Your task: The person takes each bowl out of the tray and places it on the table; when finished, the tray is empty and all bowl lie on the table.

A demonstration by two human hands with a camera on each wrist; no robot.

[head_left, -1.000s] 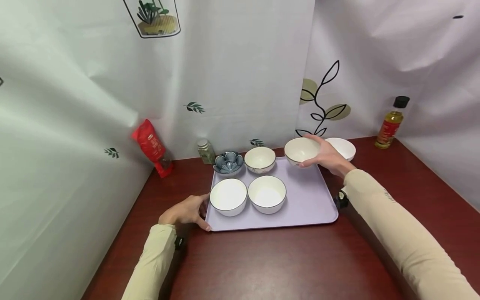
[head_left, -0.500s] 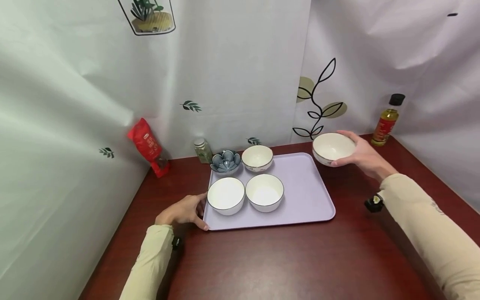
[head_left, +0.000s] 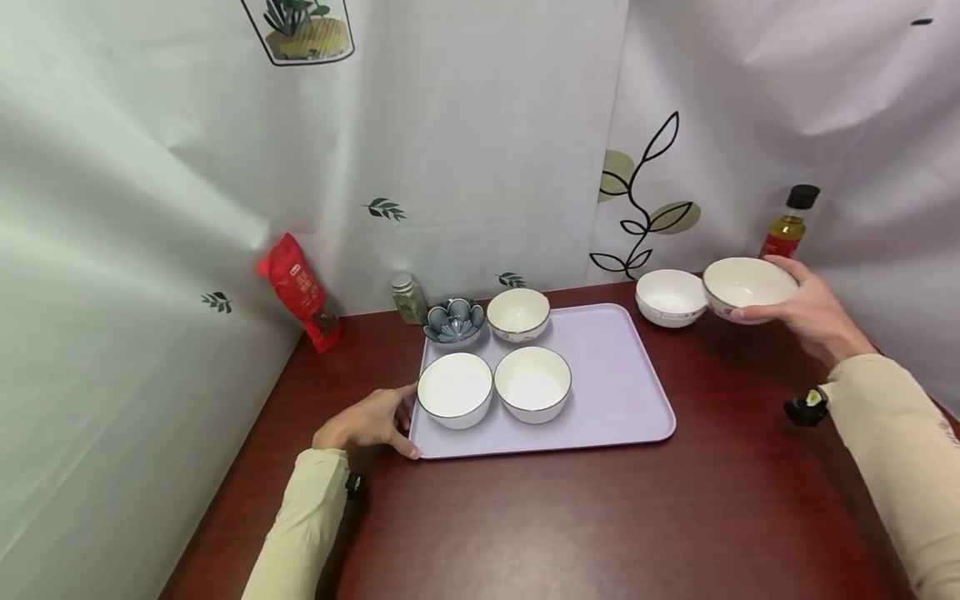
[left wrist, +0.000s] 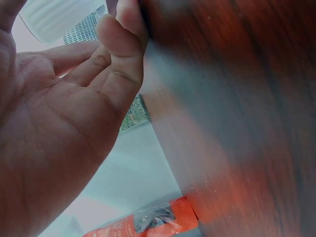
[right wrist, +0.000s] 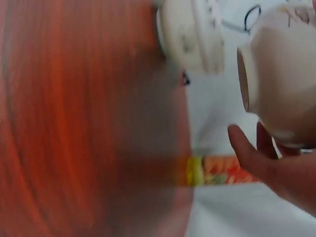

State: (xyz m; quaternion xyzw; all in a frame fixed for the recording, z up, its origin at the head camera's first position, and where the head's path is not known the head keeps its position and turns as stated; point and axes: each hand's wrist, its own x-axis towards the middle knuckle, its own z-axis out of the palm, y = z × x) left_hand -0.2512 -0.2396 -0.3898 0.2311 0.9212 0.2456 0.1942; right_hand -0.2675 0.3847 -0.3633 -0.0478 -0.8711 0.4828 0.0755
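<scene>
A patterned white bowl (head_left: 750, 283) is held up by its right side in my right hand (head_left: 817, 312), thumb in front and fingers behind. The right wrist view shows the raised bowl (right wrist: 284, 79) with its foot ring off the table. Just left of it, another white bowl (head_left: 671, 300) stands on the table. My left hand (head_left: 371, 421) grips the front left corner of the lilac tray (head_left: 618, 375). Two dark-rimmed white bowls, a front left one (head_left: 455, 392) and one beside it (head_left: 532, 385), sit on the tray. Behind them are a small patterned bowl (head_left: 518, 315) and a blue petal-shaped bowl (head_left: 454, 322).
An oil bottle (head_left: 783, 233) stands at the back right, partly hidden behind the right hand and bowl. At the back left are a red packet (head_left: 300, 287) and a small spice jar (head_left: 408, 298). A printed curtain (head_left: 487, 150) borders the dark wooden table (head_left: 562, 525).
My right hand has carried the patterned bowl from above the tray's back right rightward, past the bowl on the table. The left hand keeps its place at the tray corner.
</scene>
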